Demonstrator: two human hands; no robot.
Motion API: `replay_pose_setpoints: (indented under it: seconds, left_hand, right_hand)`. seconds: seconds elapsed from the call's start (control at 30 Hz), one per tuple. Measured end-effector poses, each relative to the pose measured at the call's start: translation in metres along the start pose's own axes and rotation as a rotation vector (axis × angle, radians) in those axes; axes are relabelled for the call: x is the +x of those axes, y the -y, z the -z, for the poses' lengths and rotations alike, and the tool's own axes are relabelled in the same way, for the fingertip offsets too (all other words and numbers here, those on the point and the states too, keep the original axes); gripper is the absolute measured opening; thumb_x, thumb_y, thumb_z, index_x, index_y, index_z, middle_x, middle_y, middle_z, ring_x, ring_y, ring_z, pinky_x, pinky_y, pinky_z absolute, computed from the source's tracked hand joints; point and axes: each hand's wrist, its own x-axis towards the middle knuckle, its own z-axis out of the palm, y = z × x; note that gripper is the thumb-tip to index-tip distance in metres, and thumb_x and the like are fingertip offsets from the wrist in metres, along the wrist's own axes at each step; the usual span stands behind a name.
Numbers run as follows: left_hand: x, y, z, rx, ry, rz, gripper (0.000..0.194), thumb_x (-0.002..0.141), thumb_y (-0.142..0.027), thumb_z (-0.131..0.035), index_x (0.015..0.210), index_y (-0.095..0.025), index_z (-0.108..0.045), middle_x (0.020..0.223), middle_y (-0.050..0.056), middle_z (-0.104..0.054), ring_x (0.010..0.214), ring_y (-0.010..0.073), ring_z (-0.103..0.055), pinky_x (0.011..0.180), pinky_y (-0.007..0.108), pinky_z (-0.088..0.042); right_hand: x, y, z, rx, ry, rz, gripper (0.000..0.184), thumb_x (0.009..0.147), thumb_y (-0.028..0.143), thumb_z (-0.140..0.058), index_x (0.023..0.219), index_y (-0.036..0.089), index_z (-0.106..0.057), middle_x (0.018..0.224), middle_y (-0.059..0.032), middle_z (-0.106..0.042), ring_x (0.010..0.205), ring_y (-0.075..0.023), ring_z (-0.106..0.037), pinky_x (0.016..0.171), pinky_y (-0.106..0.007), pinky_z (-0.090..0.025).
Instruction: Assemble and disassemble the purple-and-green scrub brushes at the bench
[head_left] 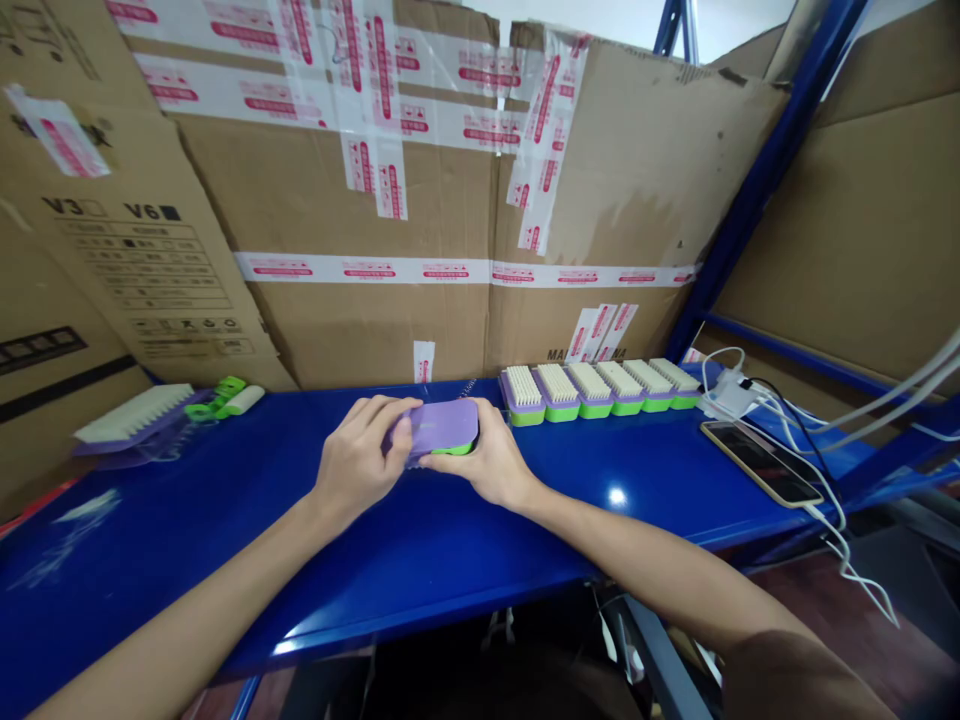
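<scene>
Between my two hands is a scrubbing brush (444, 426) with a purple body and a green edge, its bristles out of sight. My left hand (365, 447) wraps the brush's left end, thumb on its face. The right end is gripped by my right hand (495, 458), with the thumb along the lower edge. Just right of my hands stands a row of several similar purple-and-green brushes (556, 392), cream bristles facing up. At the far left lies a larger purple brush piece (139, 420) with cream bristles, partly over clear plastic. Green parts (217, 400) rest beside it.
The blue table (450, 560) runs across the view, backed by taped cardboard (375, 320). At the right lie a phone (761, 463) and a white charger with cables (731, 392). A blue metal post (765, 190) rises at the right.
</scene>
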Motion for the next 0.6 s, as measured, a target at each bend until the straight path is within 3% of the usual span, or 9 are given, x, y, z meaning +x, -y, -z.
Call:
replay_pose_setpoints:
  seconds: [0.23, 0.4, 0.5, 0.6]
  left_hand:
    - [0.005, 0.009, 0.011, -0.165, 0.058, 0.037, 0.040, 0.115, -0.039, -0.048, 0.115, -0.023, -0.084, 0.113, 0.008, -0.087, 0.101, 0.0268, -0.079, 0.098, 0.044, -0.061]
    - [0.005, 0.009, 0.011, -0.236, 0.090, 0.066, 0.043, 0.116, -0.044, -0.047, 0.112, -0.024, -0.085, 0.113, 0.007, -0.088, 0.099, 0.0254, -0.080, 0.095, 0.043, -0.063]
    - [0.004, 0.004, 0.010, -0.193, 0.058, 0.036, 0.043, 0.117, -0.042, -0.044, 0.115, -0.024, -0.084, 0.115, 0.008, -0.087, 0.102, 0.0267, -0.080, 0.098, 0.045, -0.062]
    - [0.004, 0.004, 0.008, -0.124, 0.011, 0.019, 0.040, 0.116, -0.038, -0.045, 0.118, -0.024, -0.082, 0.117, 0.009, -0.086, 0.105, 0.0284, -0.079, 0.098, 0.046, -0.061]
  right_hand:
    - [0.007, 0.000, 0.010, 0.260, 0.139, -0.100, 0.087, 0.057, 0.053, -0.112, 0.127, 0.024, -0.067, 0.122, -0.0059, -0.079, 0.114, -0.0292, -0.074, 0.106, -0.049, -0.061]
    - [0.008, 0.005, 0.019, 0.322, 0.249, -0.140, 0.083, 0.055, 0.052, -0.111, 0.122, 0.023, -0.072, 0.115, -0.0058, -0.080, 0.106, -0.0278, -0.074, 0.101, -0.049, -0.062]
    - [0.007, 0.006, 0.019, 0.314, 0.252, -0.102, 0.085, 0.059, 0.052, -0.110, 0.127, 0.023, -0.069, 0.122, -0.0060, -0.079, 0.113, -0.0279, -0.075, 0.104, -0.048, -0.061]
    - [0.006, 0.002, 0.013, 0.251, 0.169, -0.038, 0.087, 0.066, 0.053, -0.108, 0.136, 0.025, -0.064, 0.135, -0.0078, -0.076, 0.126, -0.0303, -0.072, 0.114, -0.050, -0.058]
